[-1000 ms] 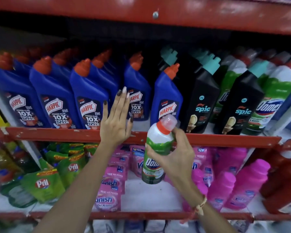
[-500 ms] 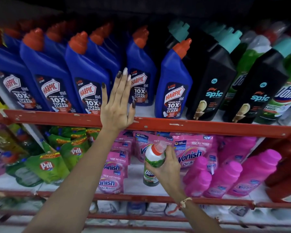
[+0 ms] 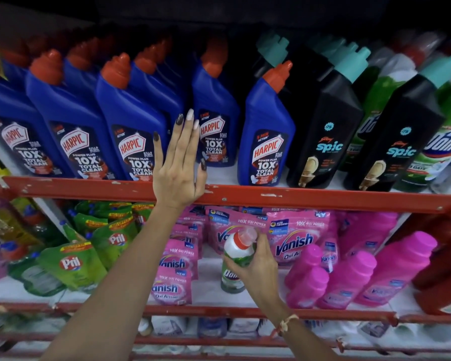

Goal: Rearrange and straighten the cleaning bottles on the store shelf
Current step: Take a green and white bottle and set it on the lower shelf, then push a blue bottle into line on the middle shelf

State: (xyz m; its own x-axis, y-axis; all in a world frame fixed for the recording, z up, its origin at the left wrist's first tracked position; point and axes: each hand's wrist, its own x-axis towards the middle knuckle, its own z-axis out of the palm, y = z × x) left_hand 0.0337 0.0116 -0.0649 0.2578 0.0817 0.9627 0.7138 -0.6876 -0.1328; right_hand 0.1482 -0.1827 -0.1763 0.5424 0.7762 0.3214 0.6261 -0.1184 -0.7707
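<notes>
My right hand [image 3: 258,267] grips a small green-and-white Domex bottle [image 3: 236,256] with a red collar and clear cap, upright in front of the lower shelf, beside the pink Vanish pouches [image 3: 297,238]. My left hand [image 3: 179,162] is flat with fingers apart, its palm against the red rail [image 3: 323,198] of the upper shelf, in front of a gap between blue Harpic bottles [image 3: 130,126]. One Harpic bottle [image 3: 267,131] stands alone by the black Spic bottles [image 3: 323,121]. Larger Domex bottles [image 3: 443,147] stand at the far right.
The lower shelf holds green Pril pouches [image 3: 73,264] on the left, pink Vanish bottles [image 3: 349,277] and dark red bottles [image 3: 448,269] on the right. Another red rail [image 3: 219,311] fronts the lower shelf, with white packs below it.
My right hand has carried the small Domex bottle down from the upper rail to the lower shelf level. My left hand stays at the upper rail. The view has tipped downward.
</notes>
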